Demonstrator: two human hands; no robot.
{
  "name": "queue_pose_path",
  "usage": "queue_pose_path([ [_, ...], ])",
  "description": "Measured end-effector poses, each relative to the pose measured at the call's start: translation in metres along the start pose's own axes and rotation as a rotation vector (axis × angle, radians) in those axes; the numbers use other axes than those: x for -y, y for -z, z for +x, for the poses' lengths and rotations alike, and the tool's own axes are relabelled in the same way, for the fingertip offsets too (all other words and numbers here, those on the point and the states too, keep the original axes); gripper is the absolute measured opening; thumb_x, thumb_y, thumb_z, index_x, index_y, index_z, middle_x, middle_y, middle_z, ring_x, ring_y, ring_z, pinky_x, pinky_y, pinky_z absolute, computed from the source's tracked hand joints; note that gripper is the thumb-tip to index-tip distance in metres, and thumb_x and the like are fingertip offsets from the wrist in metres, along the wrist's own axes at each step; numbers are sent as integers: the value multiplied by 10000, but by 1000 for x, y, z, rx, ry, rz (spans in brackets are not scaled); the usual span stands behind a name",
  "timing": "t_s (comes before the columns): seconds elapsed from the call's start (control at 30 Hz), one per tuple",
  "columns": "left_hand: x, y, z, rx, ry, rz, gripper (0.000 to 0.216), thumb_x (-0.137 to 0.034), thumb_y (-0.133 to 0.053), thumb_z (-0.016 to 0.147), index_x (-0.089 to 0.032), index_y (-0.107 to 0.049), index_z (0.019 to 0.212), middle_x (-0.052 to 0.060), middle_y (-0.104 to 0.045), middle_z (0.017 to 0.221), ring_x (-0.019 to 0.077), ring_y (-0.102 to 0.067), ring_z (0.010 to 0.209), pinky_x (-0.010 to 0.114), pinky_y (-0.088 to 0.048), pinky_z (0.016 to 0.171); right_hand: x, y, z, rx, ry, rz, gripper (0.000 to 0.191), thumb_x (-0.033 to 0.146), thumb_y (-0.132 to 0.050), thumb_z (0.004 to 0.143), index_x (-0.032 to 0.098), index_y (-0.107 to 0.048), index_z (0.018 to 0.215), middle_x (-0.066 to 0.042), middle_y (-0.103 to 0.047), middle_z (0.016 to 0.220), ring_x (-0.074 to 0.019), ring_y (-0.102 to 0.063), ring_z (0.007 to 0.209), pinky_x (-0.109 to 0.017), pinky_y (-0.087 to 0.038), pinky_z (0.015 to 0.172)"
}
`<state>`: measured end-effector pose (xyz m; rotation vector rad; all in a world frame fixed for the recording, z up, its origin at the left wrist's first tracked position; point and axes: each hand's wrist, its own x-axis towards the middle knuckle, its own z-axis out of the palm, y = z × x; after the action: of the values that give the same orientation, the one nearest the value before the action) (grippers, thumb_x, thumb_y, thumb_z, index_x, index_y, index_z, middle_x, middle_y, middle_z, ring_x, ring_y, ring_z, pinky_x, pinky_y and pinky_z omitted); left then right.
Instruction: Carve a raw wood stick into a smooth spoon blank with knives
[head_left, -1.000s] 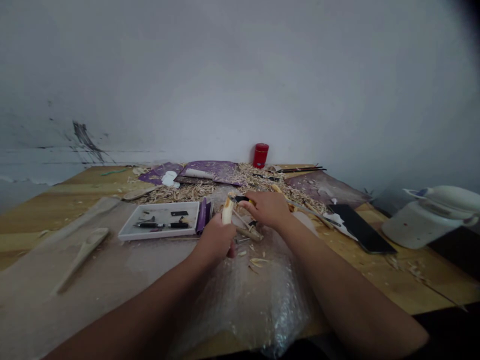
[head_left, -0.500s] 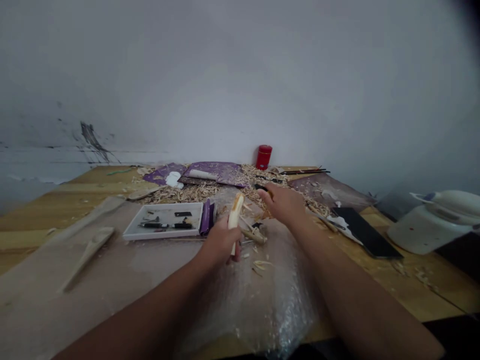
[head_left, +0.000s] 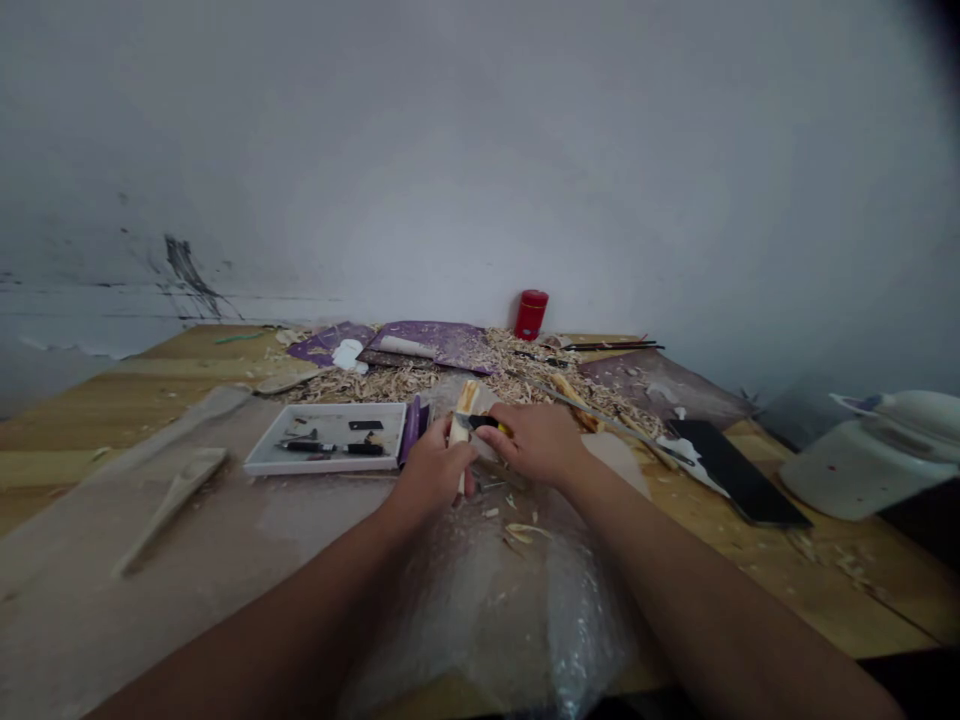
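Observation:
My left hand (head_left: pixel 435 462) is closed round a pale piece of wood (head_left: pixel 467 398), which stands tilted upward with a brownish patch near its top. In my right hand (head_left: pixel 541 440) is a carving knife (head_left: pixel 486 422) with a black and yellow handle. Its blade end meets the wood just above my left thumb; the cutting edge is too small to make out. Loose shavings (head_left: pixel 525 532) lie on the plastic sheet below my hands.
A white tray (head_left: pixel 262 455) with small tools stands left of my hands, and a carved wooden spoon (head_left: pixel 176 500) lies farther left. Wood shavings (head_left: pixel 390 384) heap along the back near a red can (head_left: pixel 531 314). At right are a dark flat slab (head_left: pixel 739 475) and a white pot (head_left: pixel 844 465).
My right hand has come down and toward me with the knife, bringing it against the wood. My left hand has shifted slightly left, still gripping the wood.

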<state>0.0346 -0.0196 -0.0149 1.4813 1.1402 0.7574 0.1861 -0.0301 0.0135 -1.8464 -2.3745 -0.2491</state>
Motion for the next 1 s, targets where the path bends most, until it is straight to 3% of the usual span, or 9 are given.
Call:
queue_pose_path([
  [0.2,-6,-3,-8,-46,-1,74,136,-212,-386,705,-174,-414,833,-58,-427,368,95,-384,324,184,-280,346,-4,-4,3,-24,19,29,556,579,-114,808,241,-547,894,-28,-633,821,-176,-563,742,-249,-290,561],
  [0.3,-14,-15,-26,-66,31,130,165,-162,-418,666,-174,-423,831,-67,-406,380,89,-384,315,186,-268,341,-31,-9,9,-70,-177,-2,583,588,-97,802,244,-552,922,-44,-633,799,-197,-565,738,-253,-298,552],
  [0.37,-20,-22,-39,80,-10,92,206,-136,-450,641,-180,-444,842,-64,-425,420,82,-406,334,181,-275,347,-56,-10,11,-82,-378,-32,579,583,-113,805,237,-556,945,-60,-632,795,-206,-564,722,-256,-302,551],
  [0.47,-25,-22,-44,84,58,46,211,-141,-413,656,-176,-455,859,-76,-377,377,83,-364,303,182,-258,327,-77,-6,11,-188,-449,-5,583,522,-70,837,218,-561,920,-68,-629,812,-195,-557,735,-252,-294,553],
  [0.57,-24,-13,-33,49,65,17,227,-153,-406,661,-166,-445,885,-74,-383,359,98,-391,319,186,-288,340,-64,0,7,-208,-361,17,577,526,-78,837,215,-560,906,-57,-629,799,-182,-551,720,-246,-269,535],
  [0.77,-13,-4,-14,-9,-14,-11,193,-230,-434,684,-172,-416,867,-80,-393,375,94,-373,304,192,-298,317,-14,1,1,-102,-83,14,546,564,-119,819,225,-545,864,-24,-633,776,-168,-557,717,-242,-233,522],
  [1.0,-13,-4,-12,-40,6,37,162,-216,-441,678,-178,-402,831,-83,-392,394,82,-369,303,188,-292,327,-3,-1,-1,-38,17,16,554,563,-106,819,221,-540,867,-30,-631,775,-164,-555,699,-243,-246,539],
])
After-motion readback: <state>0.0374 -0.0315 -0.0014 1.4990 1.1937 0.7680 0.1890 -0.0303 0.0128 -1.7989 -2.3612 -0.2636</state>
